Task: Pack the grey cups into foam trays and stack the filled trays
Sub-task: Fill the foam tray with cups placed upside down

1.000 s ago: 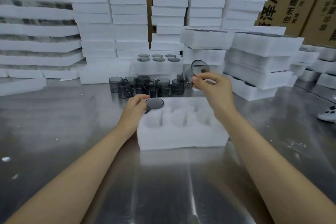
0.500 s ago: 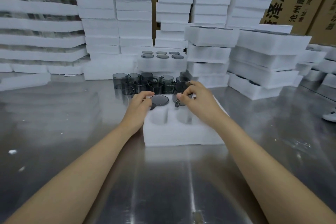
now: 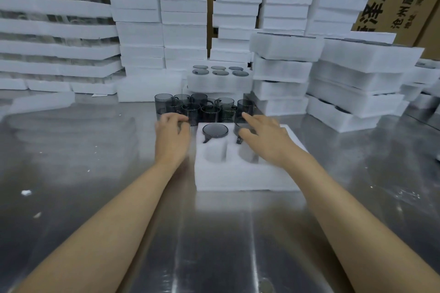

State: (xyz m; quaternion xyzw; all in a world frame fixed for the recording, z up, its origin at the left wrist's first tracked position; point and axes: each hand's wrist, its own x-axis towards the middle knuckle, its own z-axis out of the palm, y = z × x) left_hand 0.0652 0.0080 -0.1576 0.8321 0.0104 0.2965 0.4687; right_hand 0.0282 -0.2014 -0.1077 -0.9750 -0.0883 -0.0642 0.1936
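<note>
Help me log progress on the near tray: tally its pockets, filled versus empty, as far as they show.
Pockets with a grey cup: 2, the second gripped by the right hand
Visible empty pockets: 2, the other at
Total in view: 4; the right hand hides the rest of the foam tray.

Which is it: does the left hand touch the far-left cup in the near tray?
Apart. The head view shows a strip of tray foam between left hand and cup.
</note>
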